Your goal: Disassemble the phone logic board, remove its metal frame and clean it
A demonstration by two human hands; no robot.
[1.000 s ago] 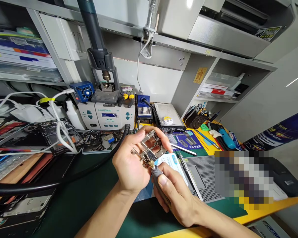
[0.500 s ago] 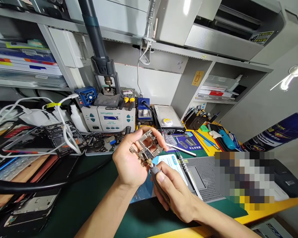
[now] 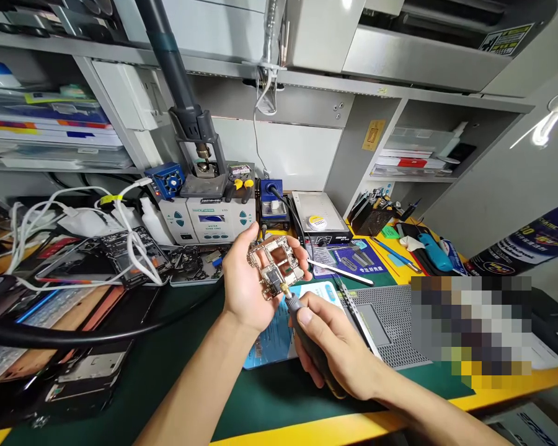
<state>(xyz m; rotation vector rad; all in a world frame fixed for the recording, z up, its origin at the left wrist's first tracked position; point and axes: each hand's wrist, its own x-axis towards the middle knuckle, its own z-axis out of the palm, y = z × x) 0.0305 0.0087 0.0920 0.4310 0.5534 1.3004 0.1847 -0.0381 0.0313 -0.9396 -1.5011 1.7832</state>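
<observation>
A small phone circuit board (image 3: 274, 279), with gaps between its parts, lies tilted across the palm and fingers of my left hand (image 3: 246, 291). That hand is closed around its edges. My right hand (image 3: 330, 341) grips a pen-shaped tool with a dark grey handle (image 3: 314, 337) and a brass-coloured tip. The tip is at the board's lower edge, and I cannot tell exactly which part it touches. Below both hands lies a blue and white sheet (image 3: 270, 347) on the green mat (image 3: 167, 396). Tweezers (image 3: 356, 316) rest just right of my right hand.
A hot-air station (image 3: 204, 220) and a soldering iron stand (image 3: 273, 201) are at the back. Phone parts and cables (image 3: 134, 248) crowd the left. A black hose (image 3: 97, 339) crosses the mat. Right are a perforated grey pad (image 3: 400, 328), a pen holder (image 3: 376, 210) and a spray can (image 3: 530, 241).
The board has tilted to lie flatter to the camera, and my left fingers have shifted around it. My right hand still holds the tool at the board's lower edge. The camera view has shifted slightly.
</observation>
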